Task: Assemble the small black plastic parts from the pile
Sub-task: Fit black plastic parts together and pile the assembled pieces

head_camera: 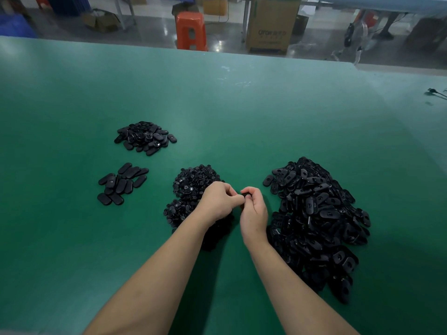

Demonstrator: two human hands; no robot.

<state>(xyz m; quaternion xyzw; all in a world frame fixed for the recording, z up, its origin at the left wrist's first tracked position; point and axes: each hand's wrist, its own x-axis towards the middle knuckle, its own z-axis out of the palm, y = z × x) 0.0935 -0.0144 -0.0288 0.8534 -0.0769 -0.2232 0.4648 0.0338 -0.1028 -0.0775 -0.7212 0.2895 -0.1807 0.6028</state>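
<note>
- Right now both hands meet above the green table (242,112), between the pile of small round parts (193,182) and the big heap of oval shells (319,213)
- Left hand (219,201) has its fingers curled toward the meeting point; what it pinches is hidden
- Right hand (254,209) pinches a small black part (246,195) between thumb and forefinger
- Judging by the pose, two pieces are being pressed together; a skewed press could leave them unseated or let one pop out
- A dropped piece would vanish among the loose black parts just below
- Two smaller piles, far left (145,137) and nearer left (122,183), lie well apart, so mixing looks unlikely
</note>
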